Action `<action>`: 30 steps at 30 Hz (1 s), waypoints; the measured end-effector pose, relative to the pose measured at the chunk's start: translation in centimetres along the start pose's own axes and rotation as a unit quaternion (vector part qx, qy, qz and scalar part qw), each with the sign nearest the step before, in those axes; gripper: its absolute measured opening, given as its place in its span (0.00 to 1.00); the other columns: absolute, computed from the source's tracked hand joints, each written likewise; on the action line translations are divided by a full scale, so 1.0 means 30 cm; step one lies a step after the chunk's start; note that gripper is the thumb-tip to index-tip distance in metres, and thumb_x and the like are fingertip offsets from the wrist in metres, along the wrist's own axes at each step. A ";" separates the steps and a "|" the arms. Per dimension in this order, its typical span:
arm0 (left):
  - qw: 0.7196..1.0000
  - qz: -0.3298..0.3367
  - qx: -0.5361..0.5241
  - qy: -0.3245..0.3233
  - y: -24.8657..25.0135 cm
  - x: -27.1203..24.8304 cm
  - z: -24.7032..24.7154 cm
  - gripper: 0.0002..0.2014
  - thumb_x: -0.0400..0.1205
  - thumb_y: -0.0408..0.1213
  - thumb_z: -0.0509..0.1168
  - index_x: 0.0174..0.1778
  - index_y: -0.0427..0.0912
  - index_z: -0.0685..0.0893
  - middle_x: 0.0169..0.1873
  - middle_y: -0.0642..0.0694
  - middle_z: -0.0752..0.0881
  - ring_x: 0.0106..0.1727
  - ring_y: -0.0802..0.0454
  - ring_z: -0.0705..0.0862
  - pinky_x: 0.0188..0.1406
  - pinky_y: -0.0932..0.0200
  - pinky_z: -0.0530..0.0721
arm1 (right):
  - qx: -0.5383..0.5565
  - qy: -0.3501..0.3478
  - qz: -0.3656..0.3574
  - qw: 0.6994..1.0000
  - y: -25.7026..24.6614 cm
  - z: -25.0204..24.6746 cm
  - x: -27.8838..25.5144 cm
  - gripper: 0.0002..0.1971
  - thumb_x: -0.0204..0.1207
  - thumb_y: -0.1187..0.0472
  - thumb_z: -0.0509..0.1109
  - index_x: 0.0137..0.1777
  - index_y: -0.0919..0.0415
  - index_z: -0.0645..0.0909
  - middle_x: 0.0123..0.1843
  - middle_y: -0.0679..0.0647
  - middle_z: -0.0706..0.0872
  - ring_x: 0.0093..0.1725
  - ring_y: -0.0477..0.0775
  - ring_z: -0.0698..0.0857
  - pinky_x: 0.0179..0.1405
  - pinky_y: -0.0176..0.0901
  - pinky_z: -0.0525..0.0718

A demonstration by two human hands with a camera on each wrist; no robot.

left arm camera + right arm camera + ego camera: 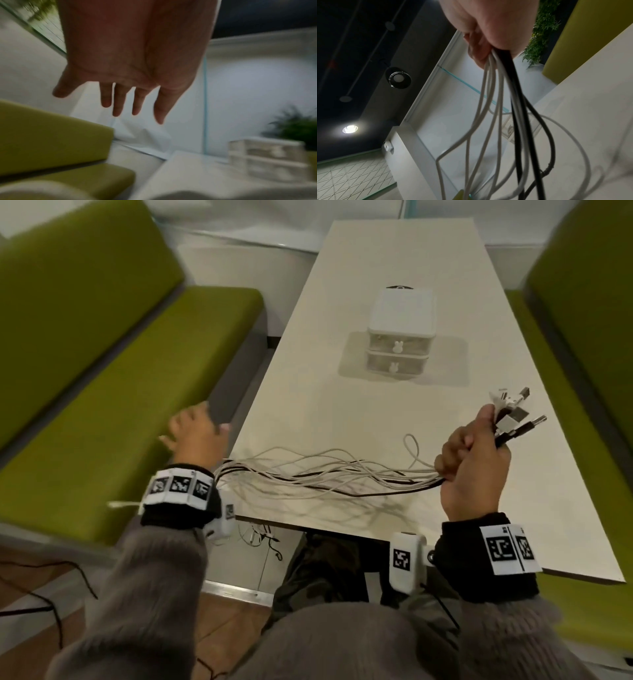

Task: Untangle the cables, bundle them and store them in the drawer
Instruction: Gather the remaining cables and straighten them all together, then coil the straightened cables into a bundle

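Several white and black cables (325, 474) stretch in a loose bundle over the near part of the white table (394, 261). My right hand (472, 453) grips their plug ends (513, 412) in a fist above the table's right side; from its fist the strands (494, 108) hang downward. My left hand (195, 429) hovers off the table's left edge with fingers (118, 102) straight and spread, holding nothing. The cables' far ends trail past the left wrist and hang below the table edge. A small white two-drawer box (399, 333), both drawers closed, stands mid-table.
Green benches (120, 392) flank the table on both sides. Loose wires (260, 537) dangle under the near table edge, and a black cord (44, 607) lies on the floor at left. The drawer box (267, 159) shows blurred in the left wrist view.
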State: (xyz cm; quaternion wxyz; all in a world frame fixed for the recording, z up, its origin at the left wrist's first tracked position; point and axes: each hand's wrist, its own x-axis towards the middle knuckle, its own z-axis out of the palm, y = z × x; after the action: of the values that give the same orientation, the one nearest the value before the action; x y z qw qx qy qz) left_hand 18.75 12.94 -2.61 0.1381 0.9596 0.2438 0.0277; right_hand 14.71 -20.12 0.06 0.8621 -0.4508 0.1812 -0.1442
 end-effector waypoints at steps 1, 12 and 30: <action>0.996 0.075 -0.046 -0.008 0.065 -0.042 0.003 0.30 0.82 0.51 0.60 0.77 0.41 0.64 0.76 0.35 0.66 0.78 0.38 0.59 0.76 0.36 0.57 | 0.006 -0.008 0.001 1.000 -0.003 0.005 -0.003 0.27 0.85 0.49 0.60 0.22 0.52 0.62 0.19 0.46 0.60 0.18 0.45 0.56 0.17 0.33 0.54; 0.785 0.475 -0.203 -0.342 0.504 -0.413 0.075 0.20 0.78 0.61 0.55 0.51 0.48 0.76 0.42 0.49 0.86 0.49 0.58 0.83 0.75 0.44 0.60 | -0.021 -0.140 0.059 0.988 -0.005 0.057 -0.055 0.25 0.83 0.55 0.63 0.23 0.54 0.61 0.21 0.49 0.58 0.17 0.45 0.55 0.17 0.35 0.52; 0.837 0.252 -0.483 -0.040 0.249 -0.356 -0.393 0.29 0.78 0.61 0.55 0.66 0.43 0.77 0.59 0.46 0.84 0.59 0.58 0.84 0.64 0.57 0.79 | -0.194 -0.455 0.082 0.865 0.118 0.394 -0.316 0.27 0.78 0.70 0.65 0.19 0.50 0.65 0.18 0.48 0.61 0.18 0.46 0.56 0.19 0.34 0.56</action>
State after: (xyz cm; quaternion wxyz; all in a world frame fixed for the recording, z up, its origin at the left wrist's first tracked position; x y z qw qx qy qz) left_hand 11.37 4.54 10.93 0.5820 0.7994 -0.0569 0.1376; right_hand 11.78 -5.69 5.11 0.7528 -0.6079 -0.1708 0.1859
